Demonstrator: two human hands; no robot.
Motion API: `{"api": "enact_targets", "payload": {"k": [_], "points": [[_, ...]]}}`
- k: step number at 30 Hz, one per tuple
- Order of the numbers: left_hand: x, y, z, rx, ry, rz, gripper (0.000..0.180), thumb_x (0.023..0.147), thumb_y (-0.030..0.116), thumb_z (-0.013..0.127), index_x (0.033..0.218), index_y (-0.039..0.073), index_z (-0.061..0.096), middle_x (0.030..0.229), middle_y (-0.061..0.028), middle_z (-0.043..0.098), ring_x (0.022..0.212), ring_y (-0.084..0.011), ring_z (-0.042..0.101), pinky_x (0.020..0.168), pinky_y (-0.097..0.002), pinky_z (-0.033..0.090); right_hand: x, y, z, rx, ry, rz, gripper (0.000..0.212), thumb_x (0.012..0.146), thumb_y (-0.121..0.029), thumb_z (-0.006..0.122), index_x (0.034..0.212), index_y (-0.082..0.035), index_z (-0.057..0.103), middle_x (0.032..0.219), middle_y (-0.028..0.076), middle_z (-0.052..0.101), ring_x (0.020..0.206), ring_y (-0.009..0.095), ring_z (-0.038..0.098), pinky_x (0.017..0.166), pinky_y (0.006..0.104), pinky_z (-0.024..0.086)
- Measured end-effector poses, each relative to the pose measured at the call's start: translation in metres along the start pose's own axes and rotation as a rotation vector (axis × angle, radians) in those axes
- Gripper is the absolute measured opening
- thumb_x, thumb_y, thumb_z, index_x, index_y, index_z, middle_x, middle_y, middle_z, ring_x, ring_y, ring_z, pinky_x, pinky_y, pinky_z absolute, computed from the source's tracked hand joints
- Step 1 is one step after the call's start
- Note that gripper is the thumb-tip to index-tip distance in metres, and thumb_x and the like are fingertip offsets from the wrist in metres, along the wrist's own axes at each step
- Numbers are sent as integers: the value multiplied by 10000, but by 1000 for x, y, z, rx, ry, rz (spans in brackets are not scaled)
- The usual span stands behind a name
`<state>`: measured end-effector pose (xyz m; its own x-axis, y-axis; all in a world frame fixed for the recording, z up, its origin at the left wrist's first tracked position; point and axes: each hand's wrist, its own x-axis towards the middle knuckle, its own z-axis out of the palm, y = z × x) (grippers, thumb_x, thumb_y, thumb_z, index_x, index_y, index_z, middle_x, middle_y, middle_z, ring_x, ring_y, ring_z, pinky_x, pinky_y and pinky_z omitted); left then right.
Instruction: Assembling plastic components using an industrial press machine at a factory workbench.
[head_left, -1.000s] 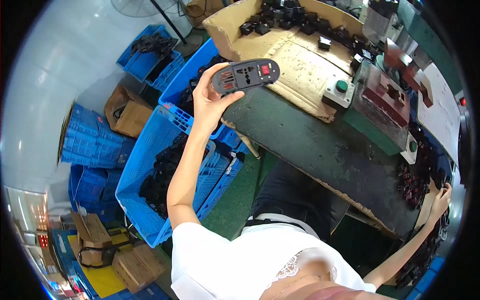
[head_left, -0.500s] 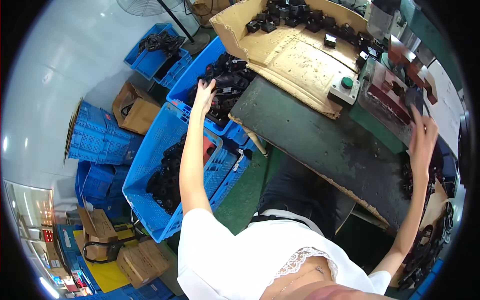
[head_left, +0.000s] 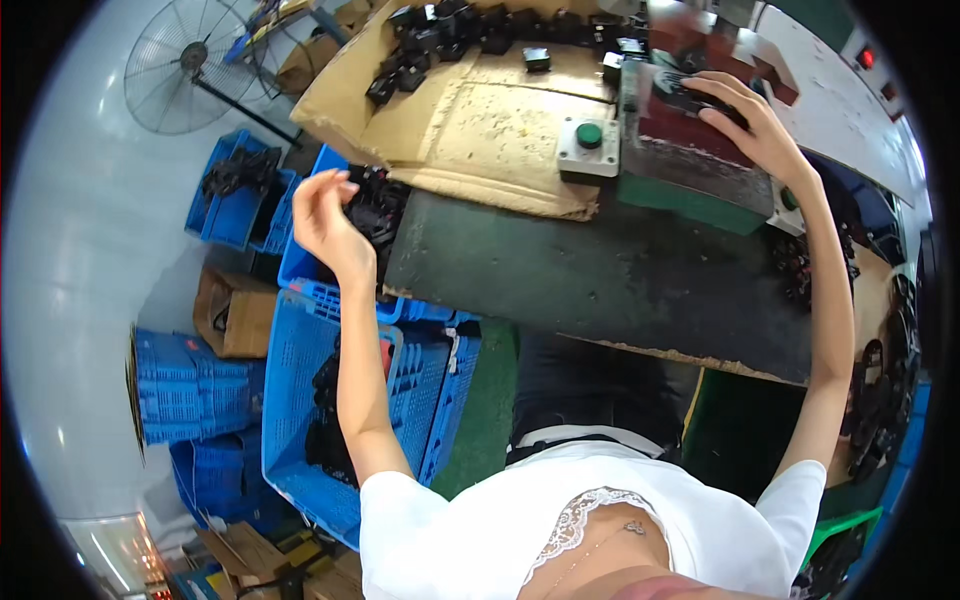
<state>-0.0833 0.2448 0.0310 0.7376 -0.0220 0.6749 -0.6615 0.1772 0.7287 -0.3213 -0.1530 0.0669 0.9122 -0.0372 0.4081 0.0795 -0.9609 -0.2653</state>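
Observation:
My left hand [head_left: 325, 225] hangs open and empty, fingers apart, just above a blue crate [head_left: 305, 270] of black plastic parts [head_left: 375, 205] at the bench's left end. My right hand [head_left: 755, 125] reaches up to the press machine [head_left: 700, 150] at the back right. Its fingers lie on a black part [head_left: 690, 98] sitting in the machine's fixture. A grey box with a green button [head_left: 588, 140] stands just left of the machine.
A dark green bench top [head_left: 600, 270] lies in front of me. A cardboard tray [head_left: 470, 120] carries several black parts [head_left: 450, 30] at its far edge. Blue crates [head_left: 300, 400], a cardboard box [head_left: 235, 315] and a fan [head_left: 190, 65] stand at left. More black parts [head_left: 880, 390] pile at right.
My left hand held a grey-black housing, went down to the blue crate and now rises empty. My right hand came up from the right-side pile to the machine's fixture.

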Motion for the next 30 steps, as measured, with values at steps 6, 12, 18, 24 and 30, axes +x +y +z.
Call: {"api": "enact_targets", "payload": {"k": [6,12,18,24,30], "points": [[27,-2,126,-121,-666,-284,131,838,11,570,956,-10,623,881,-57,648,805,-124,613,746,-250,481,-9,5,-1,-148,71,-34,509,883,-276,575,1340,-112,422,1355,114,429,1216,287,424,1023,373,324],[43,-99,216,793,-818,700,413,763,156,658,1137,14,555,1201,-141,530,1082,-273,539,916,-358,433,-35,-20,-16,-123,183,82,519,876,-279,582,1336,-99,421,1333,140,436,1229,306,400,1024,381,317],[58,-168,242,871,-1109,143,583,747,201,663,1261,51,433,1245,-238,456,1142,-388,468,974,-400,397,-95,-2,-40,-255,590,45,64,827,-10,595,858,33,631,931,107,635,960,256,580,864,322,428],[55,-195,250,732,-826,376,493,657,179,757,1067,7,545,1099,-203,476,971,-368,534,851,-410,461,-150,51,-56,-337,972,289,119,880,-92,582,890,6,649,884,66,659,871,142,591,821,256,437],[40,-184,243,701,-671,312,586,716,160,705,1169,-64,408,1072,-290,487,1002,-418,502,896,-424,415,-166,60,-55,-38,845,638,203,901,-172,561,996,-23,660,821,38,658,751,78,590,730,208,448]]}}
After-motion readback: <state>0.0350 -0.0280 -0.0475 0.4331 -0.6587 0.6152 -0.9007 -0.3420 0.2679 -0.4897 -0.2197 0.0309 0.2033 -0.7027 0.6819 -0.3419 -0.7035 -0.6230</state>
